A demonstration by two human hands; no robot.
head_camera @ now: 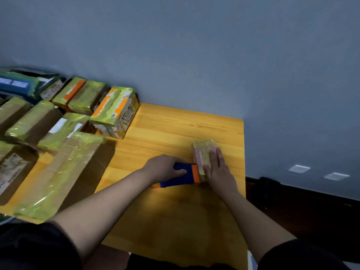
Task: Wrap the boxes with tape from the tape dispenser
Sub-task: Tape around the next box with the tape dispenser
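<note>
Two hands work: left hand (pixel 162 168) grips the dispenser (pixel 187 175), right hand (pixel 218 170) presses flat on the box (pixel 202 152), likely light, stiff, tape-slick; steady its top.

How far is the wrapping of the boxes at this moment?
Done: the boxes piled at the table's left already carry yellow-green tape. In hand: the left hand grips the tape dispenser against the small box, which the right hand presses flat. Left: finishing this box; no untaped box shows.

Left hand (pixel 165 168) curled in a grip, right hand (pixel 218 170) flat, fingers straight
</note>
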